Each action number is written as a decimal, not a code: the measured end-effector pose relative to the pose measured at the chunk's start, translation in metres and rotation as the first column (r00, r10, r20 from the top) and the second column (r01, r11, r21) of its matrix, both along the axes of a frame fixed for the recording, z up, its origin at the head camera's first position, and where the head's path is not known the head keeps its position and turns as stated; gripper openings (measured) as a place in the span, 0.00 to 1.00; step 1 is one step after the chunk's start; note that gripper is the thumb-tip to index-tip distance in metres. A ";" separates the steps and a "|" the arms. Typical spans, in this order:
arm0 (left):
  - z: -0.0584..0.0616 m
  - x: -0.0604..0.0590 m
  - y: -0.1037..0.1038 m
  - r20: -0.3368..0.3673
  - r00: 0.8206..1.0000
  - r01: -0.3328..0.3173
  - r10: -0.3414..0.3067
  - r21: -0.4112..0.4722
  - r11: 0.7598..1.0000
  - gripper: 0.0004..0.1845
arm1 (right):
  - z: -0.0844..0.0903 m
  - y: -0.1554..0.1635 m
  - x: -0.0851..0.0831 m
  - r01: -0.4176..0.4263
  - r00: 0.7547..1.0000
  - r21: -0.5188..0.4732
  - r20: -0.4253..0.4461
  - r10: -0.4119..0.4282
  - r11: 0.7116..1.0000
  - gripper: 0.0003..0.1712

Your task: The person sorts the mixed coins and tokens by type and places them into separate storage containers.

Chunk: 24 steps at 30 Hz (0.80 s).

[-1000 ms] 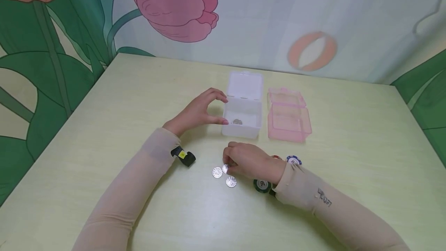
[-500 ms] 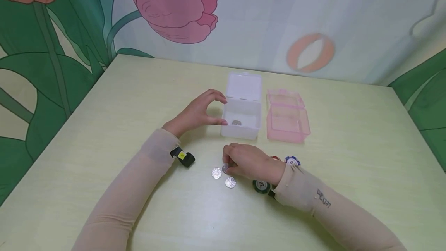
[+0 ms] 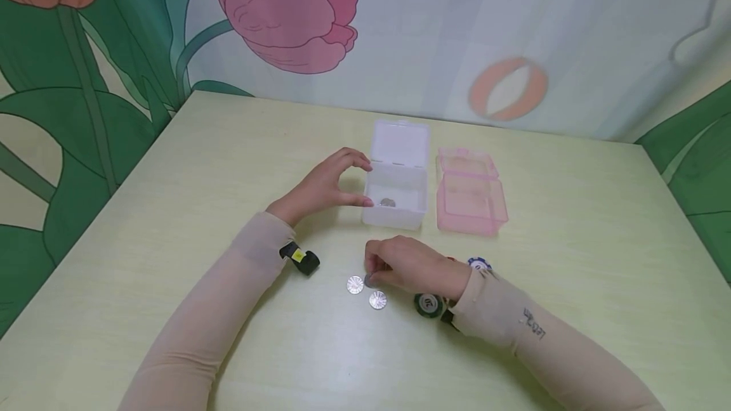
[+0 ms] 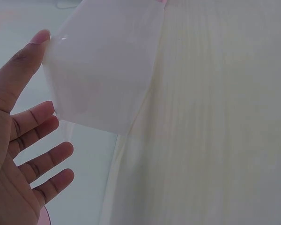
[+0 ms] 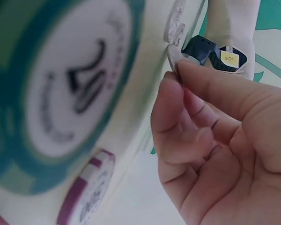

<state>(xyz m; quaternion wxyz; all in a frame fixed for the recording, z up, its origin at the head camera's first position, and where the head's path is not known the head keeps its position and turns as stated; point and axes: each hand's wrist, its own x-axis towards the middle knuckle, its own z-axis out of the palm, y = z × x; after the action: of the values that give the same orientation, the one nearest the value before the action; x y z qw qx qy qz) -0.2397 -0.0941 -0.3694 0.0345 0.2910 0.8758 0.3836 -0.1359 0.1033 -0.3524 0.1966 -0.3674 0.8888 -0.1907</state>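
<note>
Left hand [image 3: 325, 186] sits with fingers loosely spread, thumb and fingertip touching the left wall of the clear box [image 3: 396, 198], which stands lid-open mid-table with one coin [image 3: 388, 202] inside. Right hand [image 3: 408, 265] pinches a coin [image 5: 174, 63] at its edge, just beside two loose coins [image 3: 355, 284] on the table [image 3: 171, 208]. Pink box [image 3: 471, 198] sits right of the clear one, chips [image 3: 429, 304] by the right wrist; wide bare table all around.

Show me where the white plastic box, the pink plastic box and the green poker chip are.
white plastic box [image 3: 395, 215], head view, on its front wall.
pink plastic box [image 3: 471, 221], head view, on its front wall.
green poker chip [image 3: 429, 304], head view, on its top face, beside the right wrist.
</note>
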 end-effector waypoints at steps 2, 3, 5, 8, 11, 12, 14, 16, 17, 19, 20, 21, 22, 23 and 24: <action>0.000 0.000 0.000 0.001 1.000 0.000 0.000 -0.001 1.000 0.33 | 0.002 0.001 -0.001 -0.008 1.000 -0.016 0.011 0.008 1.000 0.05; -0.001 0.000 0.000 0.001 1.000 0.002 -0.002 0.000 1.000 0.33 | 0.003 0.002 -0.001 -0.009 1.000 -0.020 0.016 0.010 1.000 0.05; -0.001 0.000 0.000 -0.002 1.000 0.004 -0.004 0.003 1.000 0.33 | 0.006 0.003 -0.003 -0.011 1.000 -0.024 0.018 0.011 1.000 0.04; -0.001 0.000 0.000 -0.007 1.000 0.007 -0.007 0.012 1.000 0.33 | 0.012 0.004 -0.007 -0.003 0.999 -0.036 0.033 0.004 0.999 0.05; -0.001 0.000 -0.001 -0.014 1.000 0.011 -0.010 0.022 1.000 0.32 | 0.020 0.005 -0.013 -0.003 0.999 -0.057 0.036 0.005 0.998 0.06; -0.001 0.000 -0.001 -0.015 1.000 0.011 -0.011 0.024 1.000 0.32 | 0.023 0.006 -0.015 -0.004 0.999 -0.066 0.038 0.006 0.998 0.06; -0.001 0.000 -0.002 -0.017 1.000 0.017 -0.016 0.030 0.999 0.32 | 0.028 0.007 -0.019 -0.003 0.999 -0.083 0.034 0.006 0.997 0.07; -0.002 0.000 -0.002 -0.017 1.000 0.020 -0.020 0.036 0.999 0.31 | 0.033 0.009 -0.024 0.004 1.000 -0.099 0.031 -0.001 0.995 0.06; -0.002 0.000 -0.003 -0.019 1.000 0.022 -0.022 0.039 0.999 0.31 | 0.035 0.010 -0.026 0.012 0.999 -0.108 0.035 -0.009 0.994 0.06; -0.003 -0.001 -0.003 -0.027 0.999 0.026 -0.025 0.043 0.999 0.31 | 0.038 0.012 -0.031 0.040 0.998 -0.121 0.051 -0.034 0.992 0.06; -0.003 -0.001 -0.002 -0.030 0.999 0.027 -0.026 0.043 0.999 0.31 | 0.040 0.013 -0.034 0.056 0.997 -0.125 0.059 -0.049 0.991 0.06; -0.003 -0.002 -0.002 -0.033 0.999 0.028 -0.027 0.041 0.999 0.31 | 0.042 0.014 -0.036 0.073 0.996 -0.131 0.070 -0.064 0.989 0.06; -0.003 -0.002 -0.002 -0.036 0.999 0.029 -0.028 0.039 0.999 0.31 | 0.043 0.015 -0.038 0.090 0.994 -0.134 0.079 -0.080 0.987 0.06; -0.003 -0.003 -0.002 -0.037 0.999 0.030 -0.028 0.036 0.999 0.31 | 0.045 0.016 -0.041 0.109 0.992 -0.135 0.085 -0.098 0.985 0.06; -0.003 -0.003 -0.001 -0.034 0.999 0.030 -0.029 0.033 0.999 0.31 | 0.046 0.018 -0.043 0.126 0.989 -0.139 0.090 -0.114 0.982 0.06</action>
<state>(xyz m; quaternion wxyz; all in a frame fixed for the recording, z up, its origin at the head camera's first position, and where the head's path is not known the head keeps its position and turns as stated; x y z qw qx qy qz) -0.2425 -0.0954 -0.3726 0.0204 0.3110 0.8653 0.3927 -0.1786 0.1208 -0.3066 0.1940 -0.3182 0.8844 -0.2808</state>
